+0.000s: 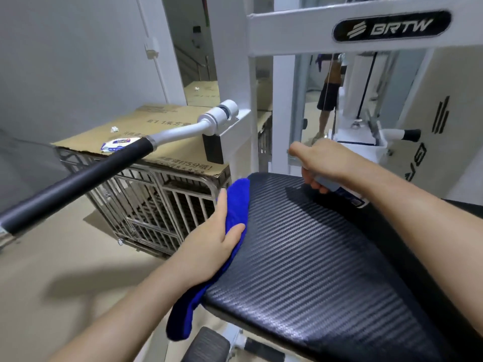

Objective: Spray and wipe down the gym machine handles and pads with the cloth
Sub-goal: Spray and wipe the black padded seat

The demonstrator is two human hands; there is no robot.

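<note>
While we press the cloth [236,202] on the pad [313,257] edge with left hand [209,246], fingers straight, right hand [322,163] grips the bottle [349,195], fingers curled.

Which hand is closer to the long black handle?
Left. The left hand presses the blue cloth against the pad, right of the handle; the right hand holds the spray bottle farther right.

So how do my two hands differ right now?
The left hand presses the blue cloth against the pad's left edge with fingers straight; the right hand curls round the spray bottle. The left hand sits nearer the camera, the right hand farther, at the pad's far end. Both work at the same black pad.
</note>
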